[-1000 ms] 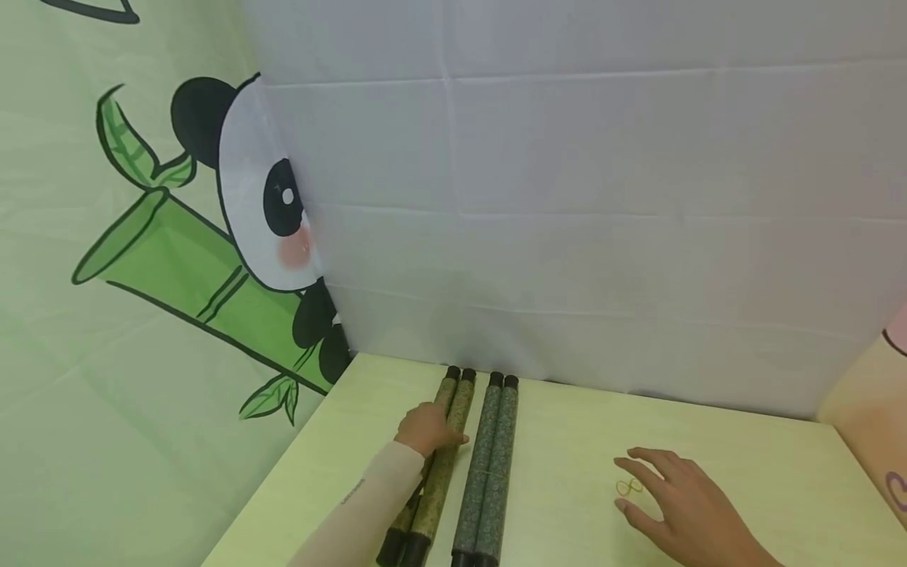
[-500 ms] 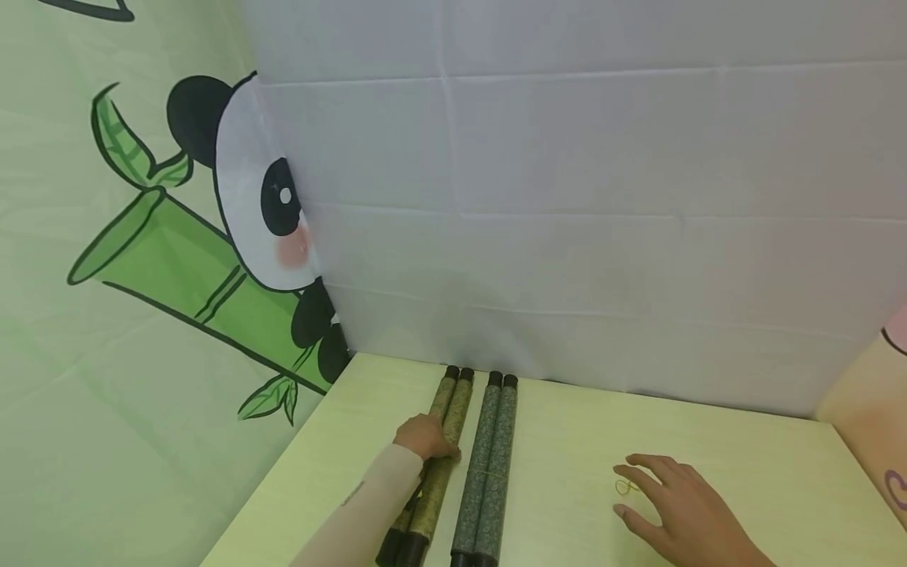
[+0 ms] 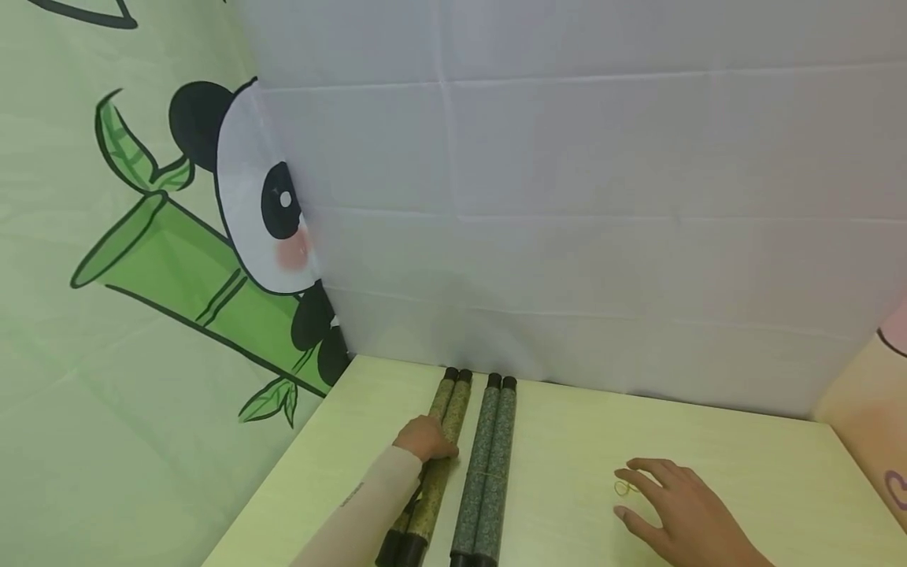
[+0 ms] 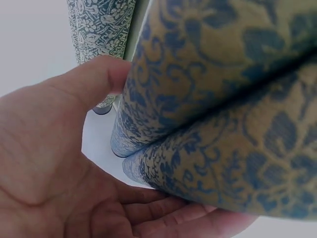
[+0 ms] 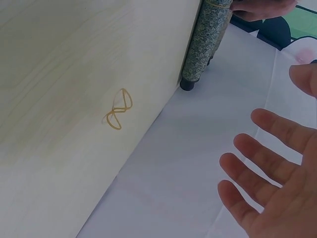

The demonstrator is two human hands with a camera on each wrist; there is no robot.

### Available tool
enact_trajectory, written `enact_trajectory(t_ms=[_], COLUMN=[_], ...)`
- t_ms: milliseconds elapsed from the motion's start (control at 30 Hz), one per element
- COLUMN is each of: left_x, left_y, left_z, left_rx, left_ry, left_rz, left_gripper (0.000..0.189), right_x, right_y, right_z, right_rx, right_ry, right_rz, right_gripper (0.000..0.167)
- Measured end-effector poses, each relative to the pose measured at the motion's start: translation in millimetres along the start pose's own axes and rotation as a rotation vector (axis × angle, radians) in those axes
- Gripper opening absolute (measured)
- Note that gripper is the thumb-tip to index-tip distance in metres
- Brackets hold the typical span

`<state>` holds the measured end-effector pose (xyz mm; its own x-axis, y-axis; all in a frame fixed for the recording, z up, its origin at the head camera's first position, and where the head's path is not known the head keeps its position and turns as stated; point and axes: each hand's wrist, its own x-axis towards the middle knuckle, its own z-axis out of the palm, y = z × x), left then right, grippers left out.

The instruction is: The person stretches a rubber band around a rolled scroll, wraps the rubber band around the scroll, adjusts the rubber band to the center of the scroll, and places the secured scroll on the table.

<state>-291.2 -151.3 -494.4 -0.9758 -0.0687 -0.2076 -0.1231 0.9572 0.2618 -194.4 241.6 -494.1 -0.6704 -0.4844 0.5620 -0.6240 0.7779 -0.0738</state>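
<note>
Two gold-patterned rolled scrolls (image 3: 434, 496) with black end knobs lie side by side at the left of the table. My left hand (image 3: 423, 439) grips this pair near the middle. In the left wrist view, the thumb (image 4: 106, 74) lies along one side and the fingers (image 4: 183, 218) along the other. Just to the right lies a second pair of scrolls (image 3: 489, 465), grey-green, with a thin band around it. My right hand (image 3: 683, 504) hovers open with nothing in it, near a loose yellow rubber band (image 5: 119, 109) twisted into loops on the table.
The pale wooden table (image 3: 567, 441) meets a white cloth backdrop (image 3: 567, 236) at its far edge. A green panda-and-bamboo cloth (image 3: 177, 252) hangs at the left, and a peach-coloured printed cloth (image 3: 871, 409) at the right.
My left hand has slid slightly toward the near end of the gold scrolls, and its thumb has drawn in against them. The right hand has sunk a little.
</note>
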Motion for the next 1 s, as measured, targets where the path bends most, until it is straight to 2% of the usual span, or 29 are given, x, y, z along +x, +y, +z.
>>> enact_trajectory(t_ms=[200,433,533,633,700,800,933,1000], left_x=[-2.4,-5.9,-9.3,-14.7,-19.0,-27.2,-40.7,-46.5], left_y=[-6.8,-6.1,-2.6,2.9,8.5,18.1,32.5,38.9], left_z=[-3.2,-16.3,-25.2,-33.3,-38.6,-45.8,-54.7,-57.2], left_rx=[-0.018,-0.055,-0.050,-0.055,-0.039,0.034,0.173,0.213], left_ry=[0.030,0.095,0.113,0.136,0.144,0.180,0.242,0.265], left_rz=[0.034,0.102,0.125,0.144,0.153,0.181,0.238,0.279], left_gripper=[0.028,0.044,0.052,0.053,0.048,0.040,0.048,0.054], right_x=[1.4,0.7,1.4,2.8,3.8,5.4,8.2,9.9], right_y=[0,1,1,0,0,0,-1,-2], right_z=[0,1,0,-3,-5,-8,-12,-14], right_rx=[0.006,0.006,0.004,0.010,0.017,0.027,0.022,0.017], right_ry=[-0.003,0.006,0.004,-0.002,0.005,0.020,0.033,0.037], right_rz=[-0.003,-0.007,0.003,0.029,0.043,0.048,0.028,0.015], right_gripper=[0.039,0.039,0.039,0.038,0.039,0.039,0.040,0.041])
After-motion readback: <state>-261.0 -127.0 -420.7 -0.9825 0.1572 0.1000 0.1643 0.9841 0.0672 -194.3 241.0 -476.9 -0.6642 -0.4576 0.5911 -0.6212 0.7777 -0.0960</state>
